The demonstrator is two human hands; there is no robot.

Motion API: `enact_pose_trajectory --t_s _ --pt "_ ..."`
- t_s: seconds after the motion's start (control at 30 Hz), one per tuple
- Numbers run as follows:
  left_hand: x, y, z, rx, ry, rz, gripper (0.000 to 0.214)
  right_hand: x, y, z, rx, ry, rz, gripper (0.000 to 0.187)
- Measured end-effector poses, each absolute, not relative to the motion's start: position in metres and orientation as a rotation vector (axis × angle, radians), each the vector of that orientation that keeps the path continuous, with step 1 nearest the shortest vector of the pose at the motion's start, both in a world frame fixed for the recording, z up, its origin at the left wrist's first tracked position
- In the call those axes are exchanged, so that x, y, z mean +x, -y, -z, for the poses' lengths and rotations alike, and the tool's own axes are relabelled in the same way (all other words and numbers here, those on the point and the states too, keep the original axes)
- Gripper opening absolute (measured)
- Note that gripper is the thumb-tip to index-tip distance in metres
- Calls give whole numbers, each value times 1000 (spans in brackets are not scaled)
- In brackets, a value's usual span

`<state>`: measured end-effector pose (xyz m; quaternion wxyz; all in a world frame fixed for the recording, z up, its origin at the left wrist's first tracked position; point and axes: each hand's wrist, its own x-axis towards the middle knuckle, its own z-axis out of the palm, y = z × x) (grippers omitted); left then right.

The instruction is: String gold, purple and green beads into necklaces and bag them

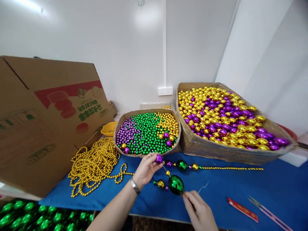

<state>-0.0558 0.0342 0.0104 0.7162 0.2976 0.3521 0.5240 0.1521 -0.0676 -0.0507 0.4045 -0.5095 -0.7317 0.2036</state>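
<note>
My left hand (pixel 148 167) pinches a shiny purple bead (pixel 159 158) between thumb and fingertips. A thin string runs from that bead down to a small gold bead (pixel 167 173) and a large green bead (pixel 176 184). At the lower end of the green bead, the fingers of my right hand (pixel 199 210) are closed; whether they grip the bead or the string there is hard to see. Beneath lies a strand with a gold bead (pixel 160 183), and behind it a beaded strand with another green bead (pixel 182 165) and a thin gold chain (pixel 232 168).
On the blue cloth (pixel 211 189) stand a box of small mixed beads (pixel 146 131) and a larger box of gold and purple beads (pixel 221 118). Gold bead strands (pixel 96 163) pile up left, beside a carton (pixel 53 122). Tweezers (pixel 269 213) and a red packet (pixel 243 210) lie right.
</note>
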Motion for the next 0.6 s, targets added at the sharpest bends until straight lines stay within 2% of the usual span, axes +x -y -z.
enact_pose_trajectory --t_s 0.6 --pt "-56 -29 -12 627 -755 -1162 17 153 69 51 -1262 1853 -506 26"
